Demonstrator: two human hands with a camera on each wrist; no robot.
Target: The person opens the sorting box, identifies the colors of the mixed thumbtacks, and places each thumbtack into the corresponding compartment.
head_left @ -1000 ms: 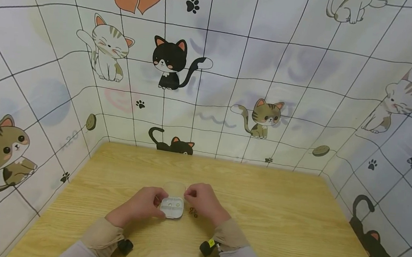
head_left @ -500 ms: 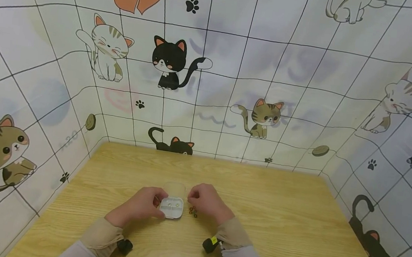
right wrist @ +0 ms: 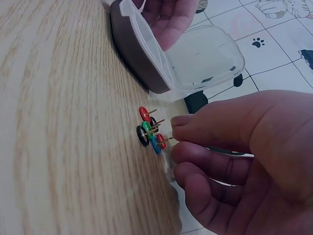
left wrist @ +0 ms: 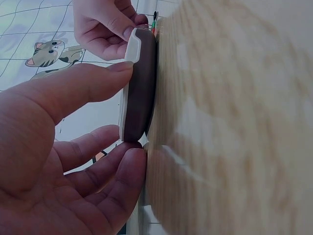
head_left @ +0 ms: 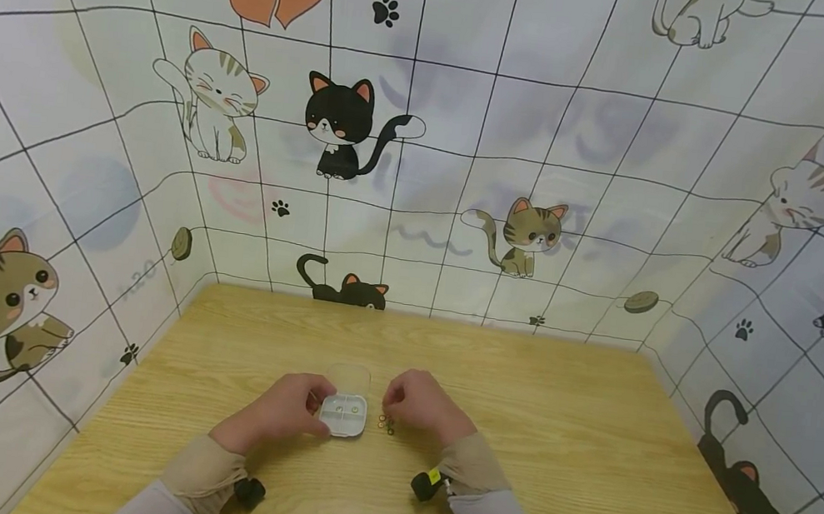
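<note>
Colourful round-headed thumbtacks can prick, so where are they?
The thumbtacks lie left of the right hand in the right wrist view, below the white, brown-sided plastic box.

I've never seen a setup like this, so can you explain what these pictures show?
There's no robot: a person works bare-handed. The wide view comes from a camera worn on the head; the two close-ups come from the wrist cameras. On the table are a small box with its clear lid open and a pile of colored thumbtacks. The left hand holds the box. The right hand is at the thumbtacks; I can't tell whether it grips one.
</note>
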